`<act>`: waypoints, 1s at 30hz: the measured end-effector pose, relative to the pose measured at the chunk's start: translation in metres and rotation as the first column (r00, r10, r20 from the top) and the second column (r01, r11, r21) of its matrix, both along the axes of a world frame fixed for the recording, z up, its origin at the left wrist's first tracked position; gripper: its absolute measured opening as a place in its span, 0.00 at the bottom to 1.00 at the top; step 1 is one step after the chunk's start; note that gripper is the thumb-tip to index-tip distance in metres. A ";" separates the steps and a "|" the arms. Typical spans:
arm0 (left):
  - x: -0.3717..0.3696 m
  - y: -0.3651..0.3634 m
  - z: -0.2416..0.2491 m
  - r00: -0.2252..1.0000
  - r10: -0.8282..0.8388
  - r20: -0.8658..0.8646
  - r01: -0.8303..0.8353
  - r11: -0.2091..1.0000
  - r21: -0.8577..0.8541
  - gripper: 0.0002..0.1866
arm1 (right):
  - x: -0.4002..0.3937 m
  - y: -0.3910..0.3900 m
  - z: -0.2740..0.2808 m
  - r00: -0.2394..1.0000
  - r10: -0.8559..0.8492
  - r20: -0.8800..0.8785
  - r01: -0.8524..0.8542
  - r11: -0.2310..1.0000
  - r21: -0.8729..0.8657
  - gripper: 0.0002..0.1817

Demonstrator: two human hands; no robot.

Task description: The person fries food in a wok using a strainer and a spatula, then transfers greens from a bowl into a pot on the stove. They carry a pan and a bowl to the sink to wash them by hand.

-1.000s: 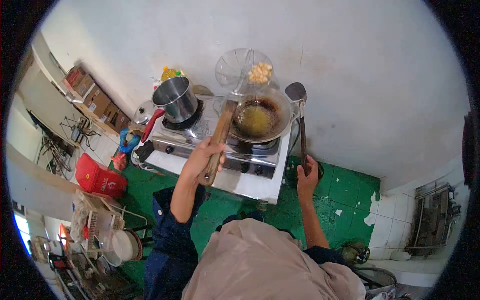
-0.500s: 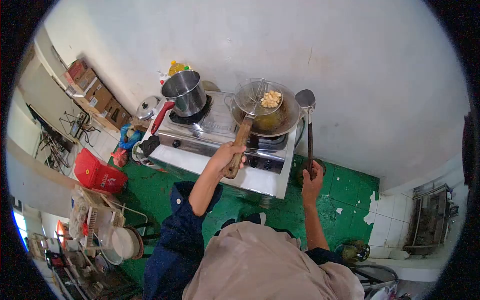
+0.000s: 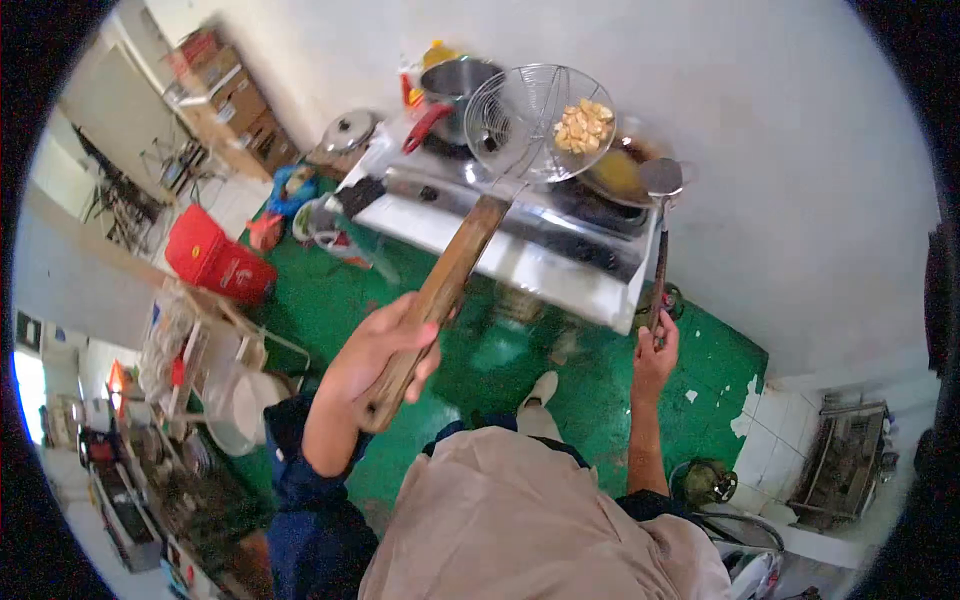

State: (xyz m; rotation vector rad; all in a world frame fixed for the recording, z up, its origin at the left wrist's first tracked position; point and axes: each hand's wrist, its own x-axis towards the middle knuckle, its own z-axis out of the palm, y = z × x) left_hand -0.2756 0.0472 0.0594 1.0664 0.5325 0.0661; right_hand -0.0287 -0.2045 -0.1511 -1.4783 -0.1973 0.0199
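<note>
My left hand (image 3: 385,350) is closed round the wooden handle of a wire skimmer (image 3: 484,130), held up in front of the stove. Pale golden fried pieces (image 3: 584,127) lie on the right side of its mesh. In my right hand (image 3: 657,350) is the dark handle of a spatula (image 3: 660,178), its blade up by the wok's right edge. The wok (image 3: 655,150) with yellowish oil sits on the right burner, partly hidden behind the skimmer. A steel pot (image 3: 447,82) with a red handle stands on the left burner, also partly covered.
The white stove (image 3: 520,268) stands against the wall on a green floor (image 3: 500,350). Left of it are a pot lid (image 3: 348,130), a blue bag (image 3: 293,190) and a red bin (image 3: 217,255). Boxes (image 3: 235,100) are stacked behind. A white rack (image 3: 215,345) stands at lower left.
The skimmer with the fried pieces has come up off the wok and nearer to me, to the left. My view has turned and my body has stepped back from the stove. The spatula stays in my right hand.
</note>
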 end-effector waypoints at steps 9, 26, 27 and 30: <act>-0.219 -0.020 -0.093 0.893 0.270 -0.360 -0.306 0.951 -0.045 0.18 | -0.120 0.007 -0.036 0.976 0.204 -0.081 -0.219 0.909 -0.354 0.20; -0.172 0.032 -0.619 0.725 0.525 -0.445 -0.625 0.773 -0.107 0.11 | -0.171 0.009 -0.381 0.685 0.456 -0.568 -0.701 0.625 -0.344 0.18; -0.156 0.045 -0.643 0.712 0.540 -0.450 -0.636 0.767 -0.086 0.11 | -0.164 0.008 -0.406 0.700 0.453 -0.552 -0.696 0.605 -0.387 0.18; -0.118 0.081 -0.722 0.727 0.565 -0.391 -0.632 0.773 -0.058 0.10 | -0.148 0.003 -0.477 0.743 0.461 -0.485 -0.668 0.550 -0.501 0.17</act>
